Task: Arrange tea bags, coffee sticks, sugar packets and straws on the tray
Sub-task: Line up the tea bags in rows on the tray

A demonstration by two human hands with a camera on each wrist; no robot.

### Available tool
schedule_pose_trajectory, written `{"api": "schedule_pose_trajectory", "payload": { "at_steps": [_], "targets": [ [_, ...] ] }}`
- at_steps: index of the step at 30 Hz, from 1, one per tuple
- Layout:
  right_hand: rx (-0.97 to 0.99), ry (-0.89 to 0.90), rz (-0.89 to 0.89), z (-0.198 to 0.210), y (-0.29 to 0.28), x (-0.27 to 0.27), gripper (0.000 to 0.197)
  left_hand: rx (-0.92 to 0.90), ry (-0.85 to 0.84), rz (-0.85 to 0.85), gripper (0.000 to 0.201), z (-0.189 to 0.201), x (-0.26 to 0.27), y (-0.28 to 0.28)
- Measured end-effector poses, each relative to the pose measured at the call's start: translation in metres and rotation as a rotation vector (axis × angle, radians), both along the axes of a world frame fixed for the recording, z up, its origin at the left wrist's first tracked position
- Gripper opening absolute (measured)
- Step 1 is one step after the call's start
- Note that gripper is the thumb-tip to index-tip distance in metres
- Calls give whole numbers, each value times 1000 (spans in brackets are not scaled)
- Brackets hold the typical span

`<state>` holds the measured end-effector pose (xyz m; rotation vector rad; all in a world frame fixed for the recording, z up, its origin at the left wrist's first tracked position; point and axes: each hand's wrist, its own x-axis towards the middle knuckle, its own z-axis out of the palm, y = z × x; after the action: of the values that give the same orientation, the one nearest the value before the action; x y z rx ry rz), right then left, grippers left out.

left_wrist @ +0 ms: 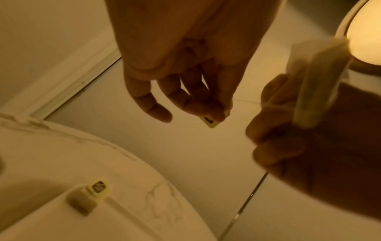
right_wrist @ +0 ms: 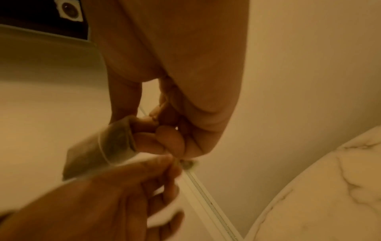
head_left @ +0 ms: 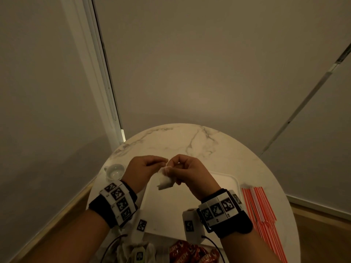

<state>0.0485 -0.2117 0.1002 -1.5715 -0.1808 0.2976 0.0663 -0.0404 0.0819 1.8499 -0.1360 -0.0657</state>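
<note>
Both hands meet above the tray [head_left: 232, 180]: right hand [head_left: 190, 173] pinches a tea bag [head_left: 164, 180], left hand [head_left: 144, 168] pinches its tag [left_wrist: 210, 122]. Pulling the thin string [left_wrist: 247, 101] taut could tear it, dropping the bag off-tray near the counter [head_left: 190, 137] edge.

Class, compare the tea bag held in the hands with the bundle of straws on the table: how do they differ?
The tea bag is a soft, pale pouch; the straws are long, thin and red-and-white striped.
The tea bag is held in the air, the right hand gripping it and the left hand pinching its tag; the straws lie on the table, right of the tray.
Neither rests on the tray yet.
</note>
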Motion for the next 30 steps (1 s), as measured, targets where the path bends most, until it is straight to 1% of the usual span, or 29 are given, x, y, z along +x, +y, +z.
{"api": "schedule_pose_trajectory", "payload": {
  "at_steps": [3,5,7,9,12,16,19,21,24,25,28,30],
  "targets": [
    [-103,19,-40,-1,2,1,12,-176,7,-23,28,10,2,-1],
    [-135,47,-61,1,3,2,13,-247,-42,-86,31,15,1,-1],
    [-124,83,-95,3,1,3,13,-204,-143,-167,27,15,-1,2],
    [-70,127,-118,6,-1,4,11,-129,-245,-213,31,13,-4,4],
    [-3,179,-121,7,-4,4,10,-90,-356,-202,35,7,-8,3],
    [40,242,-142,7,-4,2,16,-60,-506,-219,26,6,-12,0],
    [48,248,-147,8,-3,1,10,-51,-548,-221,23,5,-14,2],
    [49,240,-142,10,-3,0,10,-59,-531,-197,24,5,-16,1],
    [52,232,-127,13,-4,-1,12,-104,-467,-156,41,7,-18,-1],
    [52,227,-124,14,-4,-1,12,-108,-464,-151,41,8,-18,0],
    [58,220,-115,17,-6,-1,12,-123,-527,-205,22,10,-16,4],
    [71,229,-108,19,-7,-1,14,-122,-556,-240,14,10,-13,8]
  ]
}}
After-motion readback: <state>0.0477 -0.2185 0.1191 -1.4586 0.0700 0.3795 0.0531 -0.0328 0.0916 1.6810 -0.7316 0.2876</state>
